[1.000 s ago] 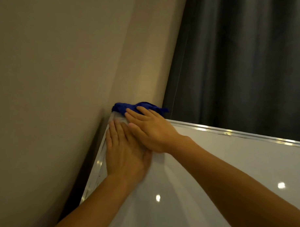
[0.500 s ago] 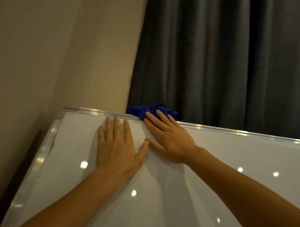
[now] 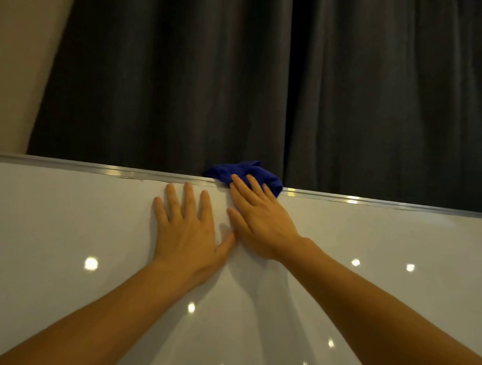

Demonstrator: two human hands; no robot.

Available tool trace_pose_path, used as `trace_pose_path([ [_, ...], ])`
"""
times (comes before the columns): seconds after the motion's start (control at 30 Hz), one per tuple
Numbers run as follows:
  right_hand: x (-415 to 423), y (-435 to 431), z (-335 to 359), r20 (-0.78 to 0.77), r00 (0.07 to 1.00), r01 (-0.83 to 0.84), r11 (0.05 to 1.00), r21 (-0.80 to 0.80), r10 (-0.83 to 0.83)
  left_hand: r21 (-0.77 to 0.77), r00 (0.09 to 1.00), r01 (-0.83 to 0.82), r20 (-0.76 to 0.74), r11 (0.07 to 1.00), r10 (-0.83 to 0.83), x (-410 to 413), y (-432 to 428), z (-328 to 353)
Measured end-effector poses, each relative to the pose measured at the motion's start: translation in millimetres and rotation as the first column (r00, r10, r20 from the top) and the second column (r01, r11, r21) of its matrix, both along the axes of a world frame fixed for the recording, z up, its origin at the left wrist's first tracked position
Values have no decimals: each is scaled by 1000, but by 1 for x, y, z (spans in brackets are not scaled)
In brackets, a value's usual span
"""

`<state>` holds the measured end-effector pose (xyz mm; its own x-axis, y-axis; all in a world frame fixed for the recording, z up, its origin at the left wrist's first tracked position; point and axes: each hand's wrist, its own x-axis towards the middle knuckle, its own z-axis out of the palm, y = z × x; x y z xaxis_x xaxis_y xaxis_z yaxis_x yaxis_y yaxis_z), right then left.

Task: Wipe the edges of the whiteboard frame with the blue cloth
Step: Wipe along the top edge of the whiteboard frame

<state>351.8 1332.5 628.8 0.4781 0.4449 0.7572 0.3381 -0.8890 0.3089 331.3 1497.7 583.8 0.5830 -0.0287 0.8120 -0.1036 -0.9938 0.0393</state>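
White board surface (image 3: 367, 282) fills the near view, ceiling lights reflected. Left hand (image 3: 187, 229) flat, fingers spread, holding nothing. Right hand (image 3: 257, 224) fingers extended, pressing blue cloth (image 3: 248, 173) onto top frame edge (image 3: 125, 173), which runs left-right. Right hand nearer the cloth. Dark curtain (image 3: 238, 73) behind. Versus half a second ago: cloth and both hands farther right along the frame; left corner out of view.

Both forearms were bare right down to the frame's lower edge, with no sleeve cuff showing on either. The left hand (image 3: 187, 229) and the right hand (image 3: 256, 221) wore no gloves, and the wrists looked free of any watch or band. In the dim light, rings seemed absent too, and the nails looked short and plain.
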Motion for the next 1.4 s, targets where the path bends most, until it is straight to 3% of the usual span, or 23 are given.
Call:
trace_pose_path([
  [0.13,2,-62,10,42,999,-30,996,-83,34,-15,998,-68,-14,998,68,6,-51,7],
  [0.23,1,-139,7,13,998,65,996,67,-66,12,998,-69,7,998,69,13,-68,9],
  [0.43,-1,-133,-8,16,1000,-19,997,70,18,49,999,-35,16,998,34,18,-107,13],
  [0.57,-13,-151,-2,202,979,-62,990,128,36,62,994,0,105,998,-7,25,-115,12],
  [0.67,-11,-137,14,295,947,80,981,177,-130,52,994,5,105,999,-10,24,-119,13],
  [0.73,-6,-124,22,262,940,141,947,287,-219,60,995,7,96,998,-12,26,-120,15],
  [0.8,4,-114,22,217,955,114,929,353,-200,62,995,10,101,998,-16,28,-118,18],
  [0.97,32,-125,8,130,986,55,942,330,-103,97,996,32,80,995,-40,29,-119,23],
  [1.13,30,-198,29,-37,961,258,843,472,-273,123,997,61,45,991,-67,31,-127,20],
  [1.3,36,-177,15,38,996,70,964,258,-83,105,998,37,37,994,-41,31,-163,22],
  [1.4,31,-223,18,69,994,68,983,169,-80,130,998,34,38,991,-39,34,-190,20],
])
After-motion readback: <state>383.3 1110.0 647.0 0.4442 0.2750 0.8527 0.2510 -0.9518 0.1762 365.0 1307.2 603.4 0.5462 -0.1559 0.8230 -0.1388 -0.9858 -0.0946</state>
